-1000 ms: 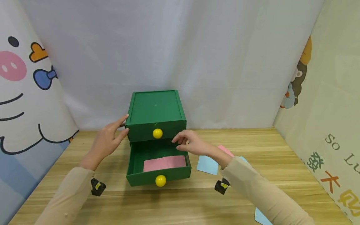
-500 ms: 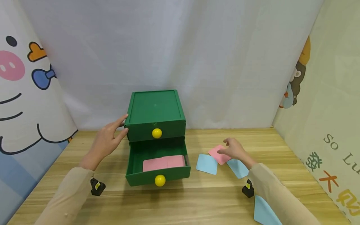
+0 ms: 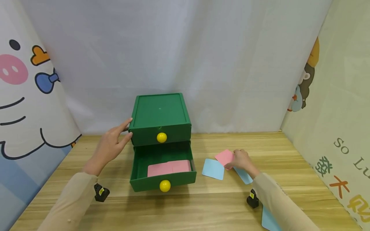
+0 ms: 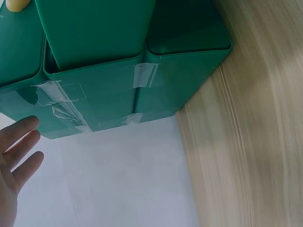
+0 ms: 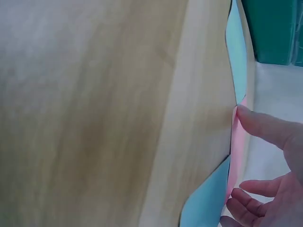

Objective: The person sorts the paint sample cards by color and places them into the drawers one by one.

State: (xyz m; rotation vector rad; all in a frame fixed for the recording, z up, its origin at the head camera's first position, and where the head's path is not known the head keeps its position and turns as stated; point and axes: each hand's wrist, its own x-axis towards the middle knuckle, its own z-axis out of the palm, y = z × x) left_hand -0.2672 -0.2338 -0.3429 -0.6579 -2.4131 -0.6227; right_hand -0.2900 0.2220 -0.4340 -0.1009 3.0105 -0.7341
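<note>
My left hand [image 3: 108,147] steadies the left side of a green drawer cabinet [image 3: 160,110], fingers extended and thumb at its front corner. In the left wrist view, the spread fingers [image 4: 21,165] are beside the taped cabinet side. The lower drawer [image 3: 176,179] is pulled out, with pink cards [image 3: 160,169] lying in it. My right hand [image 3: 242,160] is low over a pink card [image 3: 224,157] on the table. In the right wrist view, the thumb [image 5: 258,124] touches this card's edge, while the other fingers, set well apart from it, reach its other end.
A blue card [image 3: 213,169] lies left of the loose pink card, another blue card [image 3: 243,175] is partly under the right hand, and a third blue card [image 3: 269,219] is near the front by the right sleeve. The upper drawer [image 3: 147,136] is closed. Curtains surround the wooden table [image 3: 202,208].
My right hand has moved from above the open drawer to the right and down onto the loose pink card. My left hand has stayed against the cabinet.
</note>
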